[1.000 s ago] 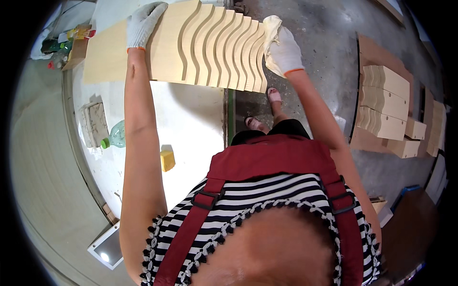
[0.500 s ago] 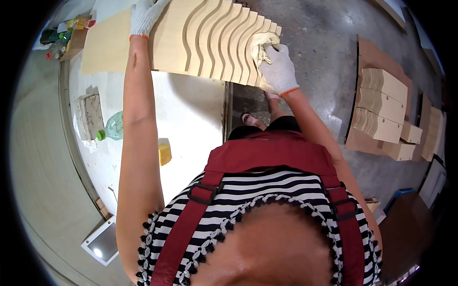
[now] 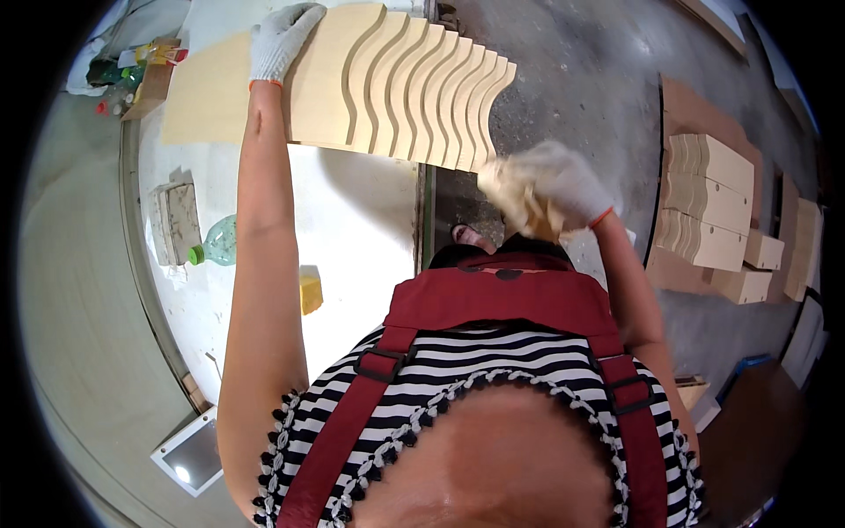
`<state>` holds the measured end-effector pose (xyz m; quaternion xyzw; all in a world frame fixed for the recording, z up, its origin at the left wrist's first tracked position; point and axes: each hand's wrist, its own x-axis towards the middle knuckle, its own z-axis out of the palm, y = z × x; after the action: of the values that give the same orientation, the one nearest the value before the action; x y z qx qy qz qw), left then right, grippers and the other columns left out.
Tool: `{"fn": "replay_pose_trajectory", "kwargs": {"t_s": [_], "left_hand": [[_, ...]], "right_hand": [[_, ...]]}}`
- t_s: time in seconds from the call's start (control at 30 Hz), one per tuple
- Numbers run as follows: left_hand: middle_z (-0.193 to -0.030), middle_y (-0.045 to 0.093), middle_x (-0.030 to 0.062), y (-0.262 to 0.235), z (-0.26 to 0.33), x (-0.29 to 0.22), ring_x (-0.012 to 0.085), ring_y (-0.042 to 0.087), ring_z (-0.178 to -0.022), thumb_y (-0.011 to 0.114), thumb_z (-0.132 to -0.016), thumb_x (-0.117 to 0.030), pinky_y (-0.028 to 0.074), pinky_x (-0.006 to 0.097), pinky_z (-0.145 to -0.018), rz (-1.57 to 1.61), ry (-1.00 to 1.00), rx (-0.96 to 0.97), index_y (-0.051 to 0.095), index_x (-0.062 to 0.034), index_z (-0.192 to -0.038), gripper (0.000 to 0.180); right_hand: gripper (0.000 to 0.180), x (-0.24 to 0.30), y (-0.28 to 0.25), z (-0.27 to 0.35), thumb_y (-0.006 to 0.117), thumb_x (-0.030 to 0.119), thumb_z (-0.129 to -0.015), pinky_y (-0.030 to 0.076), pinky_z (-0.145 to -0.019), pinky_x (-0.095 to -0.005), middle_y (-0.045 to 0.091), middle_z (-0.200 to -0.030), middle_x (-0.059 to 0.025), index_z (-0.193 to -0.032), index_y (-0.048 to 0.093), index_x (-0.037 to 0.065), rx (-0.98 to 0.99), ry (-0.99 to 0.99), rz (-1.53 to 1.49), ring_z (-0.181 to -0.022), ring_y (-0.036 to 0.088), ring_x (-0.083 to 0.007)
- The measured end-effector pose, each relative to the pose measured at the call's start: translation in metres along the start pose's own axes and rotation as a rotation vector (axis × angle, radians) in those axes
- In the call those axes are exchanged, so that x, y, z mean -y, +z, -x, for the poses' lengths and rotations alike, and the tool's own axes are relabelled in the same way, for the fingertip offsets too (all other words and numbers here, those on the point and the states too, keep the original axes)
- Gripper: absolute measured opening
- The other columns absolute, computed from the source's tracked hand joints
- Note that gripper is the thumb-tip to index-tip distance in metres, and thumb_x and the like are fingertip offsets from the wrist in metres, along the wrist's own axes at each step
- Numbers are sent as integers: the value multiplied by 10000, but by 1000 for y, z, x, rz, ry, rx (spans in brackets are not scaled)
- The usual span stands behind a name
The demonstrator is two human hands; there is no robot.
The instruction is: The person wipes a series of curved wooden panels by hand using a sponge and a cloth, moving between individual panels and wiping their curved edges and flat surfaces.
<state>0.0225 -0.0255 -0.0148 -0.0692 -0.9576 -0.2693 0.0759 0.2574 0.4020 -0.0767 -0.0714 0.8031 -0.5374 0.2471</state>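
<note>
A broad white desk (image 3: 361, 233) spans left of centre, and across it at the top centre of the frame lies a fanned stack of pale wooden boards with wavy edges (image 3: 321, 79), jutting past its right edge. The white-gloved left hand (image 3: 283, 40) lies flattened on the boards, fingers extended, while the blurred, white-gloved right hand (image 3: 572, 183) is closed around a crumpled cream cloth (image 3: 521, 195) near their lower right corner. A green-capped clear bottle (image 3: 223, 242) and yellow block (image 3: 311, 296) sit lower left.

Pale wavy-edged boards (image 3: 380, 86) lie stepped, the cloth (image 3: 518, 195) bunched.
</note>
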Motion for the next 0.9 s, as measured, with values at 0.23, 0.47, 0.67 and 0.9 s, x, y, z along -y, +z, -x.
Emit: {"fn": "replay_pose_trajectory", "kwargs": {"t_s": [0.23,0.47,0.67,0.9], "left_hand": [[-1135,749,101,3,1,-19,252,689,-1042,598,-949,-462,480,348,-971,7,8,-1,752,-73,-1153,466],[-908,754,162,-1,14,-45,239,718,-847,669,-906,-237,551,365,-799,5,38,-87,764,13,-985,279],[-909,755,161,2,11,-30,249,720,-854,671,-896,-247,550,367,-799,38,115,-104,768,2,-989,282],[-946,755,157,4,4,-26,243,715,-898,663,-897,-232,546,364,-822,41,111,-91,766,0,-1009,277]], "right_hand": [[463,-10,14,-137,648,228,-858,526,-940,-433,548,-1291,-227,-1313,643,146,-732,-74,527,-1117,622,-402],[526,7,35,-128,641,205,-832,507,-987,-441,495,-1373,-228,-1354,603,155,-704,5,528,-1181,591,-412],[450,25,54,-99,659,229,-857,532,-936,-456,503,-1340,-238,-1302,627,165,-645,55,498,-1081,633,-436],[355,34,54,-57,588,238,-942,514,-955,-430,546,-1336,-203,-1292,645,219,-274,69,495,-1109,626,-408]]}}
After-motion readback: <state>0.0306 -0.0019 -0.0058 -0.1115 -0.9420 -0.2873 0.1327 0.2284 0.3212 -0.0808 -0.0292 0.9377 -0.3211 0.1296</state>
